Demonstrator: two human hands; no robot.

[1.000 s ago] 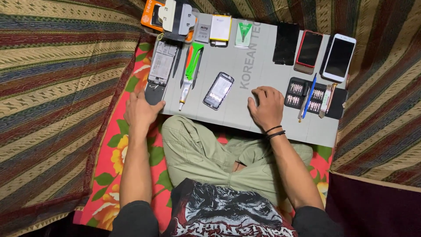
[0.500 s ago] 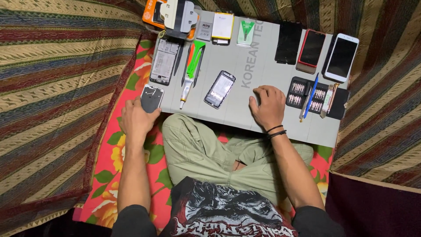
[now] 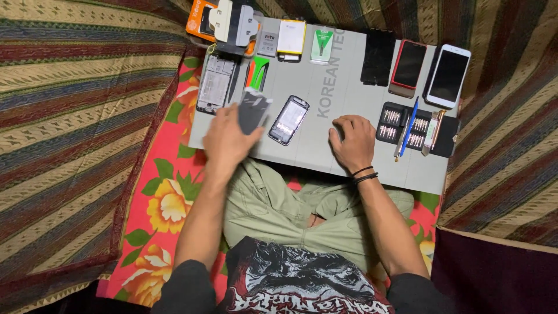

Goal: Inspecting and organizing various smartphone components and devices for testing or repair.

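Dark phone back cover [image 3: 254, 110] sits pinched in the left hand [image 3: 228, 139], fingers closed around its lower end, held just above the grey work mat [image 3: 349, 157] so that its top edge tilts away from the person. Just right of that grip lies an opened phone [image 3: 288, 120], slanted, its shiny inner side up. Just beyond the gripped cover, a green-and-orange tool packet [image 3: 257, 71] shows partly behind it, and to the left of the packet rests a bare phone frame [image 3: 216, 83] with its insides exposed. Farther out from the grip, at the mat's far edge, are an orange holder with a white clamp [image 3: 224, 20], a white-and-yellow battery [image 3: 291, 38] and a small green packet [image 3: 321, 46].

Well to the right of the held cover, the right hand [image 3: 351, 141] rests palm down on the mat, fingers curled loosely, grasping nothing that can be seen; black bands circle its wrist. Past that hand lies a black case of screwdriver bits [image 3: 415, 123] with a blue pen-like tool [image 3: 407, 128] across it. Beyond the case lie a black panel [image 3: 378, 57], a red-edged phone [image 3: 408, 67] and a white phone [image 3: 448, 75]. The mat rests over the person's crossed legs on a flowered red cloth [image 3: 163, 197].
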